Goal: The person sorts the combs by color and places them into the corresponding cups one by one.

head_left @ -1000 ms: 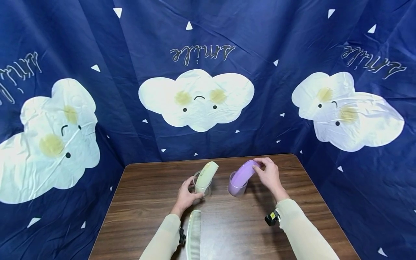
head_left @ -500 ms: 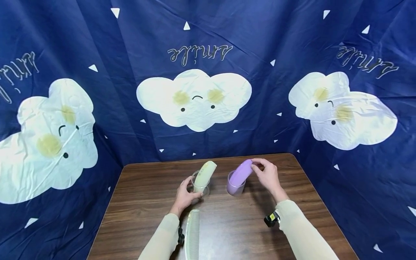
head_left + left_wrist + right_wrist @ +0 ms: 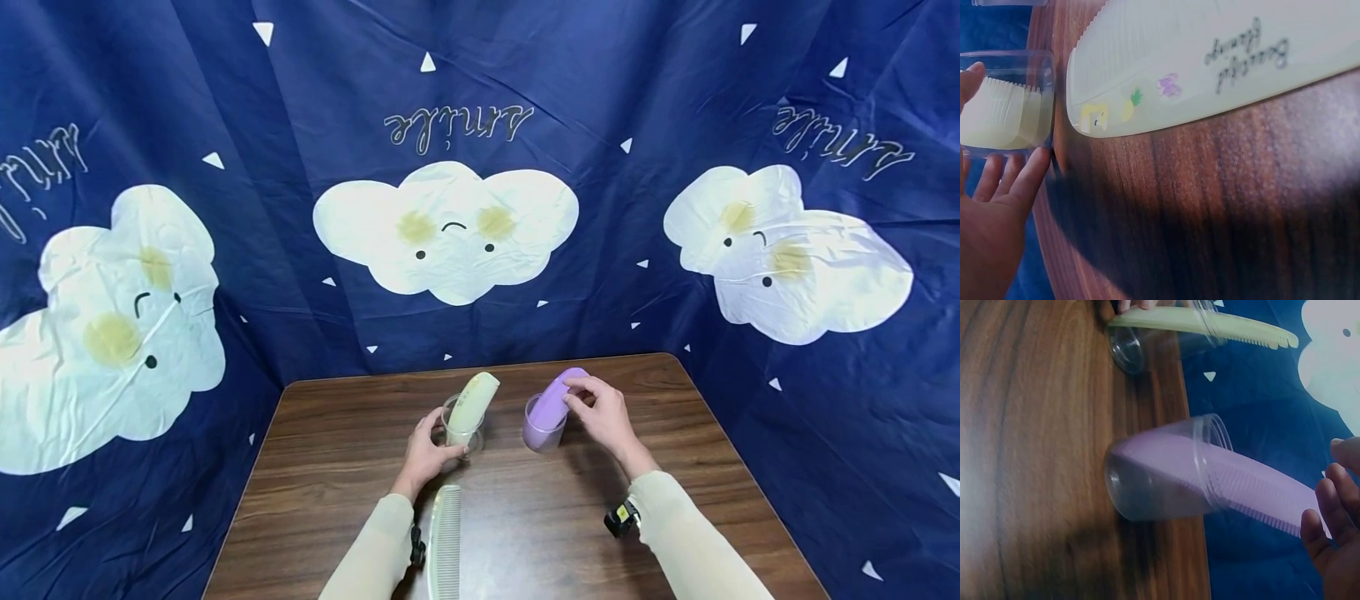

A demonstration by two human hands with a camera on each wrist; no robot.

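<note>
A clear cup (image 3: 477, 439) at the back of the table has a pale green comb (image 3: 472, 404) leaning in it. My left hand (image 3: 425, 455) grips this cup from the left, thumb in front and fingers round the far side. To its right, a purple comb (image 3: 552, 403) leans to the right in a second clear cup (image 3: 1147, 509). My right hand (image 3: 606, 419) is at the comb's upper end with loosely bent fingers. In the right wrist view the fingers (image 3: 1335, 509) overlap the comb's tip and the thumb stands apart from it.
A third, pale green comb (image 3: 446, 542) with printed lettering lies on the brown wooden table (image 3: 540, 517), beside my left forearm. Blue cloth (image 3: 480, 333) with white clouds hangs behind the table and along both sides.
My right hand has come off the purple comb's tip and moved slightly left and lower beside it. The left hand keeps its hold on the cup; the view has shifted slightly.
</note>
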